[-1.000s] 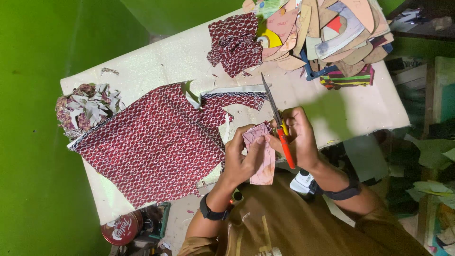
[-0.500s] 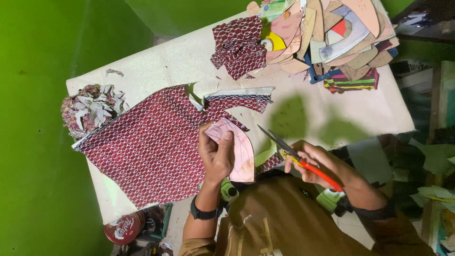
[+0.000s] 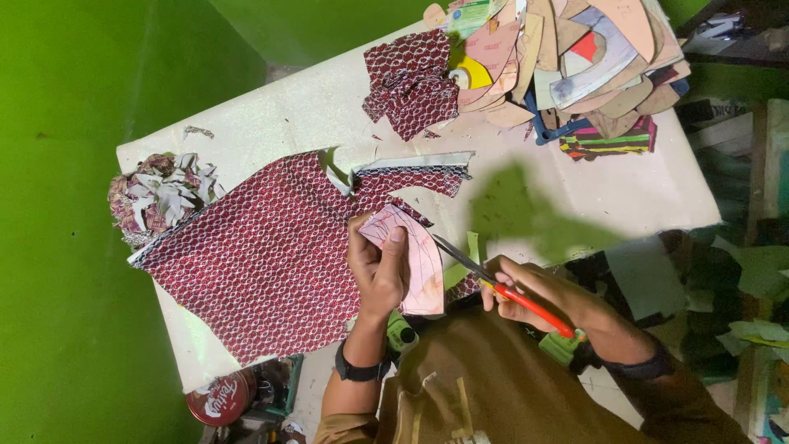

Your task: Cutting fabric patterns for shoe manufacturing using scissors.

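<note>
where a second ago both hands met over a small pink piece, they now stand apart, and going from the left: a heap of curled red-and-white fabric offcuts [image 3: 160,197] sits at the table's left edge, and just beside it spreads the large sheet of dark red fabric printed with small white loops [image 3: 263,263], flat on the table. the left hand [image 3: 380,267] has moved onto its right edge and is closed around a curved pink card pattern piece [image 3: 419,259], thumb on top, fingers underneath, pressing it where the cloth ends. the right hand [image 3: 526,292] has drawn off to the right and lower; it is closed through the handles of the red-handled scissors [image 3: 501,288], whose blades are nearly shut and point toward the pink piece without touching it. judging from this, cutting has paused and the pattern is being placed on the fabric again.

the surface is a pale, speckled off-white table [image 3: 271,115], scuffed and littered with slivers. at its far side lies a small crumpled bundle of the same red fabric [image 3: 411,82], and right of it a fanned stack of tan and pink card patterns [image 3: 575,57] over a striped cloth. the walls are bright green; a round red tin [image 3: 218,399] sits on the floor below the table, and pale paper scraps lie in the dim right side.
</note>
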